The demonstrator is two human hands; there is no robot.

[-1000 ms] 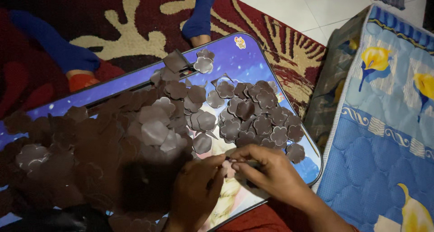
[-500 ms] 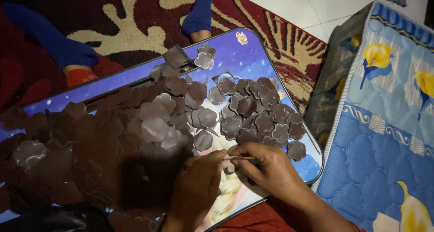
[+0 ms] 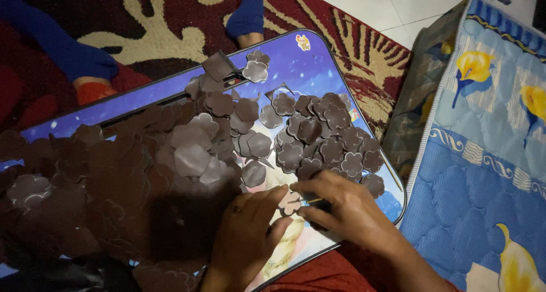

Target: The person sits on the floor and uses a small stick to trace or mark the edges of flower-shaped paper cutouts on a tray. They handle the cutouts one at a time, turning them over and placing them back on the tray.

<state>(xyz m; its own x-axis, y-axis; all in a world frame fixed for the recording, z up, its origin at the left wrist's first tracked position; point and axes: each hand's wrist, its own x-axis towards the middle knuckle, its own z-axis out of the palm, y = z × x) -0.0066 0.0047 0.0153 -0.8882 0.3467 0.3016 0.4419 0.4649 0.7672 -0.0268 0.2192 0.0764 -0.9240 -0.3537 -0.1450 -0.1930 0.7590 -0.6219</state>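
Brown flower cutouts (image 3: 318,138) around hands (image 3: 296,212)

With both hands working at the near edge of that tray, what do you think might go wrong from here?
The left hand and right hand pinch one brown flower-shaped piece near the rim of the blue tray; it may slip off onto the red rug. A forearm may also sweep the loose heap of pieces, scattering them.

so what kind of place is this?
Probably a home floor: a red patterned rug, white floor tiles, a blue quilted mattress, and a low blue picture-printed table with brown flower-shaped cutouts.
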